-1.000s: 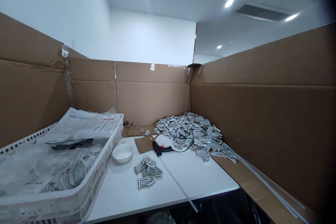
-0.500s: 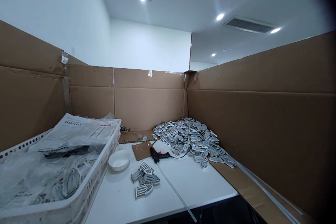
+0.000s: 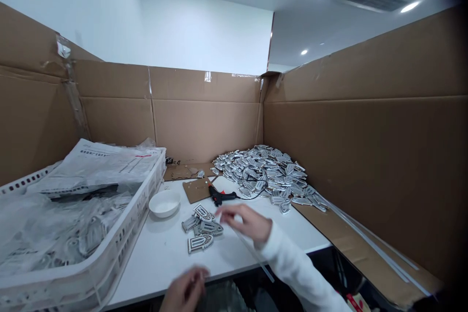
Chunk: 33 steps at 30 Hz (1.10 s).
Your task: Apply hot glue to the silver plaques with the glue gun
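Observation:
My right hand (image 3: 244, 222) reaches over the white table (image 3: 168, 258), its fingers stretched toward a small cluster of grey shield-shaped badges (image 3: 202, 229) and lying over a long clear glue stick (image 3: 256, 256). It holds nothing that I can see, and motion blurs it. My left hand (image 3: 186, 290) rises at the table's front edge, blurred, fingers unclear. A black hot glue gun (image 3: 221, 197) lies just beyond the badges, partly on a cardboard scrap (image 3: 195, 188).
A large heap of grey badges (image 3: 265, 173) fills the far right corner. A small white bowl (image 3: 164, 203) stands beside a white plastic crate (image 3: 120, 239) holding bagged badges and printed sheets. Cardboard walls (image 3: 365, 156) enclose the table; more clear sticks (image 3: 369, 248) lie along the right.
Both hands have come into view; before, no hand was visible. My right hand now reaches to the badges near the glue stick. The camera has tilted down a little.

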### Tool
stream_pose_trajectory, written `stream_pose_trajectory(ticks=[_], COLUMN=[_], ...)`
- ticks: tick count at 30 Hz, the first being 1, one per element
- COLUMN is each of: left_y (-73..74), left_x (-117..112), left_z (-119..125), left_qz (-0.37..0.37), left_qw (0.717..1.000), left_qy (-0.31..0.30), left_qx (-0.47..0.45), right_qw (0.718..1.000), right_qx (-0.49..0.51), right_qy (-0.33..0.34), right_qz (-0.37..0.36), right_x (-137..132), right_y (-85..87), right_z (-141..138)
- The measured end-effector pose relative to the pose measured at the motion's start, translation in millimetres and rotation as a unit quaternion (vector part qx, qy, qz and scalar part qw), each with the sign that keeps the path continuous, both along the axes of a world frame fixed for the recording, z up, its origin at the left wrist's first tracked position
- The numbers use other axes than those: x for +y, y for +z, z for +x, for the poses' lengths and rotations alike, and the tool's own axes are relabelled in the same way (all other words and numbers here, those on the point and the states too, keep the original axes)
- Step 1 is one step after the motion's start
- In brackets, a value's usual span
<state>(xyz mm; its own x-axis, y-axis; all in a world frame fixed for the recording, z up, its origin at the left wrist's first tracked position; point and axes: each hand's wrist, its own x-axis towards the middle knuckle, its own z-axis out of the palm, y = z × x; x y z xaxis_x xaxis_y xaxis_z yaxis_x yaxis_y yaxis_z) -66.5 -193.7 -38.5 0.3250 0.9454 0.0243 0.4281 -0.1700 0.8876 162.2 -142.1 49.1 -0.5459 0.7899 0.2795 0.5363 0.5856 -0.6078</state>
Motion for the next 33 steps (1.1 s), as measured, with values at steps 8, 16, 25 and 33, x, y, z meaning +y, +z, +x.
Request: stream_pose_trajectory(ticks=[8, 16, 25, 33], left_y=[32.1, 31.7, 69.8, 32.9], left_x=[100, 136, 202, 232], left_z=[33, 42, -22, -38], left_qz=[0.305, 0.289, 0.171, 0.098], left_qw=[0.928, 0.89, 0.921, 0.942], left_qy=[0.016, -0.053, 0.157, 0.099], left_qx=[0.213, 0.349, 0.314, 0.306], right_qw=[0.906, 0.913, 0.947, 0.923], right_qx=[-0.361, -0.328, -0.082, 0.221], right_qy=[-0.221, -0.242, -0.294, -0.285], right_qz=[0.0, 0.004, 0.096, 0.135], right_x=[146, 161, 132, 158], right_y=[-41.0, -71.2, -89.3, -51.7], right_z=[26, 11, 24, 12])
